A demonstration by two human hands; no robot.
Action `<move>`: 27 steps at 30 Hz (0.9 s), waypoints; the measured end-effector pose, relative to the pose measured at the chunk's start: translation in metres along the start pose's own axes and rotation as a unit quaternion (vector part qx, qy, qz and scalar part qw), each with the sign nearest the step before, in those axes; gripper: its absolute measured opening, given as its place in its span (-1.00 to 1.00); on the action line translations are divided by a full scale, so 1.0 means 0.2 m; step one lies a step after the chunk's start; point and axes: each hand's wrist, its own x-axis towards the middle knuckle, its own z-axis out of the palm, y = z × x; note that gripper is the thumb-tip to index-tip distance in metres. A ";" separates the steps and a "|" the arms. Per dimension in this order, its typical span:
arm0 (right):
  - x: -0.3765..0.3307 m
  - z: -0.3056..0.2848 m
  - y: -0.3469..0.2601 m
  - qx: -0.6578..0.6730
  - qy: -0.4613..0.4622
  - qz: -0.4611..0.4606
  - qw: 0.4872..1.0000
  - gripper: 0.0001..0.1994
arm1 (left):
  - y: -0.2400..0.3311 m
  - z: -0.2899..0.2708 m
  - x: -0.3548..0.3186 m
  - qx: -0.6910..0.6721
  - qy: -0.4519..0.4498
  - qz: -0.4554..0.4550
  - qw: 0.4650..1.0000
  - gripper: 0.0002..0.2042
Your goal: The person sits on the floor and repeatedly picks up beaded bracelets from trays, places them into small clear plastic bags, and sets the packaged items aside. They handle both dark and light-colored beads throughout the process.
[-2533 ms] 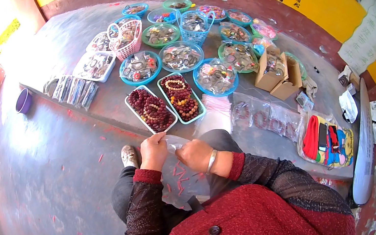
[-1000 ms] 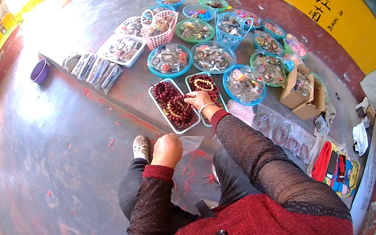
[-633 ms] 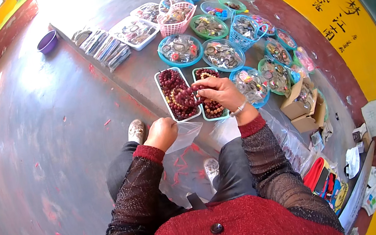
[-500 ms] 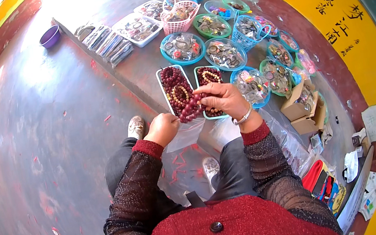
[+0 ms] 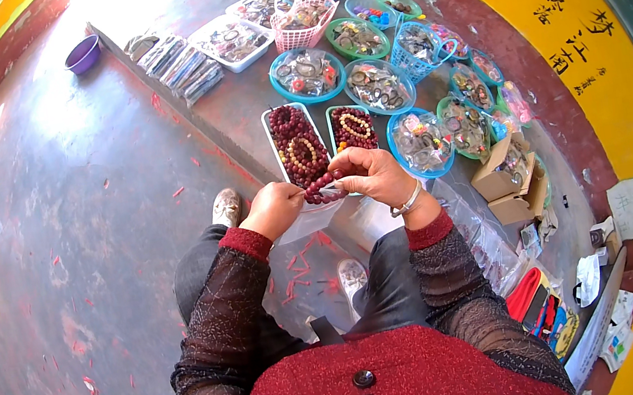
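Pinched in my right hand [image 5: 382, 180] is a bracelet of dark red beads [image 5: 322, 189], hanging in front of the trays. My left hand [image 5: 275, 209] is closed on the edge of a clear plastic bag [image 5: 310, 220], which hangs below the beads. The lower beads are at the bag's mouth; I cannot tell how far inside they are. Just beyond my hands stand a white tray [image 5: 269, 132] of dark red and pale bead bracelets and a smaller green-rimmed tray [image 5: 332, 132] with similar ones.
Round blue baskets [image 5: 350, 91] and green baskets [image 5: 332, 42] of packaged trinkets spread ahead and right. A pink handled basket [image 5: 298, 36], white tray [image 5: 258, 61], stacked flat packets [image 5: 181, 65] and purple basin [image 5: 83, 56] lie farther off. Open cardboard boxes [image 5: 515, 206] are right, beside plastic sheeting [image 5: 473, 234].
The bead bracelet has come down a little with my right hand, to the bag's mouth. My left hand has shifted slightly up and right; the bag's edge now shows between my hands.
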 end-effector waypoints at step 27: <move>0.02 0.19 0.06 -0.352 -0.040 -0.208 0.912 -0.89 | 0.03 0.00 0.01 -0.108 -0.079 -0.080 0.988 -0.77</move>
